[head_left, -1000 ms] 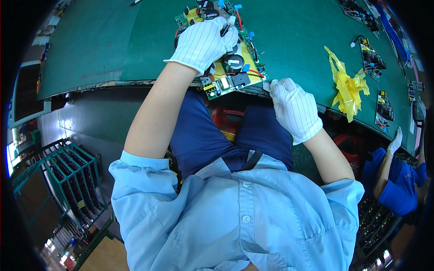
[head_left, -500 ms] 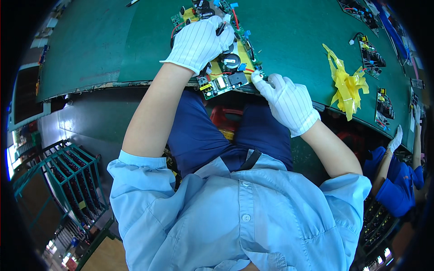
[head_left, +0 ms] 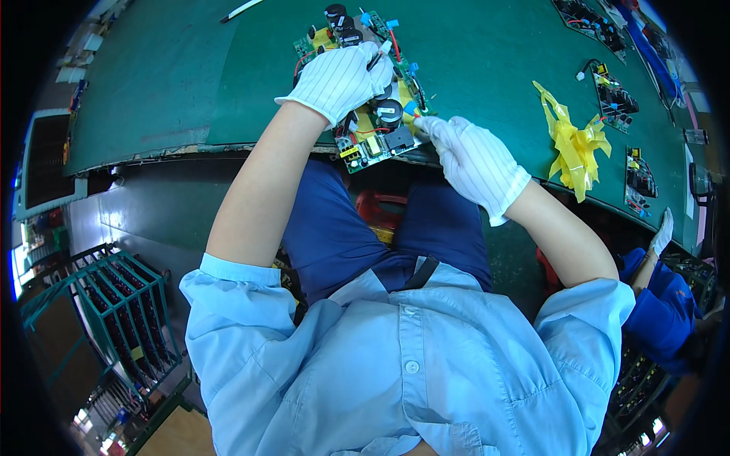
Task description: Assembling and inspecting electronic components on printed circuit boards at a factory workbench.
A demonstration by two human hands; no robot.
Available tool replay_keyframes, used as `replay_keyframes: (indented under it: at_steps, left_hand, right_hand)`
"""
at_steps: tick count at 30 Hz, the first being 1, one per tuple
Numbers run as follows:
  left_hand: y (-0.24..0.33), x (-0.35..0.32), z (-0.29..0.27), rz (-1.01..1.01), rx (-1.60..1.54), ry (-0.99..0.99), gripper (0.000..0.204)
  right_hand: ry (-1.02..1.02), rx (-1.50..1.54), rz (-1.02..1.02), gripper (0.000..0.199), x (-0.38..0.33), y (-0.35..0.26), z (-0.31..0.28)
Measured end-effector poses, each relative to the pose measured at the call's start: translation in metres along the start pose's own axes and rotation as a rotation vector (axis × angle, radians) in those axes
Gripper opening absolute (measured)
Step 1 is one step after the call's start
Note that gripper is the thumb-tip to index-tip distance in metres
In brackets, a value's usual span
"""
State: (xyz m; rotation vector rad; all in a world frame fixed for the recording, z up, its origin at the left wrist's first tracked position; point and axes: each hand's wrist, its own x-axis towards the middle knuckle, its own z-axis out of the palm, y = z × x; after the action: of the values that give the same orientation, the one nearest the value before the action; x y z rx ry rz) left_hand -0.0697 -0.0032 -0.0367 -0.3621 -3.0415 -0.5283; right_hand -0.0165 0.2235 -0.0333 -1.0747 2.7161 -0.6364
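Note:
A green circuit board point(head_left: 399, 142) with black cylindrical parts, blue connectors, red wires and yellow tape lies at the table's near edge. My left hand point(head_left: 338, 82), in a white striped glove, is closed over its middle. A black cable with a white plug point(head_left: 385, 48) shows between that thumb and fingers; the palm hides the parts below. My right hand point(head_left: 477, 161), gloved alike, reaches the board's near right side. Its thumb and fingertips are pressed together there, beside a blue connector point(head_left: 411, 108); whatever they pinch is too small to make out.
Crumpled yellow tape point(head_left: 574, 148) lies on the green table point(head_left: 487, 61) to the right. Beyond it are several more circuit boards point(head_left: 614, 99). A co-worker's gloved hand point(head_left: 663, 232) rests at the far right edge. A green wire rack point(head_left: 125, 304) stands at lower left.
My right hand has shifted slightly left along the board, its fingers now closer together. My left hand stays over the board. At the right, the co-worker has leaned and one of their hands has moved down.

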Motion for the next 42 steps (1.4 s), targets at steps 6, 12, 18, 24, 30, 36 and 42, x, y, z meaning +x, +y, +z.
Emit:
replay_keyframes:
  at_steps: [6,12,18,24,30,36,42]
  left_hand:
    - [-0.001,-0.003,0.001,-0.016,0.022,0.010,0.043]
    - [-0.005,-0.001,0.004,0.060,0.045,0.053,0.042]
    - [-0.004,0.008,0.007,0.050,0.158,-0.112,0.042]
    - [0.004,0.000,-0.011,-0.156,-0.167,-0.115,0.059]
    - [-0.012,-0.008,-0.012,-0.039,-0.433,0.108,0.061]
    - [0.023,-0.021,-0.013,-0.106,0.122,0.033,0.070]
    - [0.023,-0.011,-0.011,-0.177,0.095,-0.094,0.050]
  right_hand:
    - [-0.027,0.236,0.015,0.034,0.008,0.002,-0.014]
    - [0.067,0.490,0.031,0.036,0.007,0.002,-0.005]
    - [0.208,0.915,0.192,0.036,-0.006,-0.048,-0.087]
    - [0.395,0.132,0.032,0.035,-0.053,0.001,-0.115]
    - [0.164,-0.426,0.480,0.032,-0.147,0.071,-0.057]
    - [-0.028,-0.233,0.691,0.052,-0.164,0.051,-0.041]
    - [0.052,0.074,0.626,0.057,-0.171,0.010,-0.042]
